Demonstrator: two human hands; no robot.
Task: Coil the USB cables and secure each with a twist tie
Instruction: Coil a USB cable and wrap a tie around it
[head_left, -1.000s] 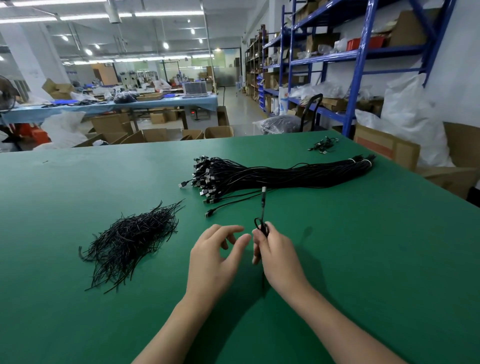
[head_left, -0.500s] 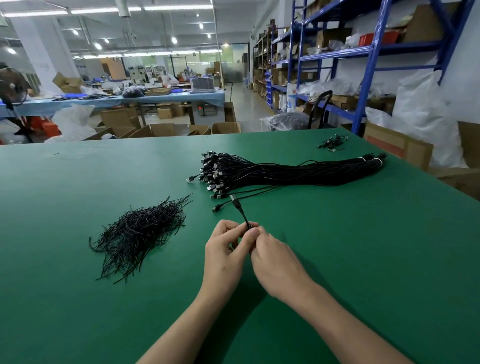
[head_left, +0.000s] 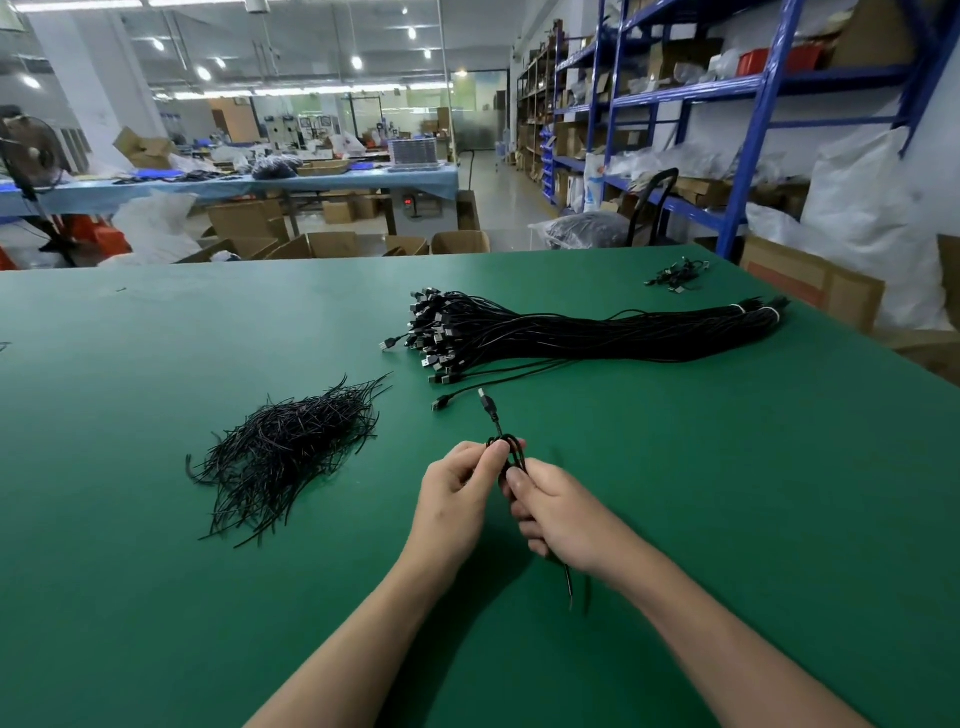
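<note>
Gripping one black USB cable (head_left: 508, 451) with both hands, just above the green surface (head_left: 156, 597) and toward its near edge. Pinching the top of a small loop of it between the curled fingers and thumb of the left hand (head_left: 457, 499); clasping the same loop lower down in the right hand (head_left: 566, 519), with the thumb laid on the strands. Pointing up and away from the loop, a short stretch ending in a connector (head_left: 485, 400); touching the surface or clear of it, impossible to tell. Trailing out below the right hand toward the near edge, the cable's loose tail (head_left: 569, 584), blurred. Lying well to the left of the hands, a loose heap of twist ties (head_left: 291, 447), thin and black. Stretching across the surface beyond the hands, a thick bundle of straight cables (head_left: 571, 338), with plugs fanned out at its left end and a pale band near its right end. Resting apart near the far right corner, a small cluster of cables (head_left: 678, 274). Standing behind the surface on the right, blue shelving (head_left: 753, 104) loaded with boxes and bags.
</note>
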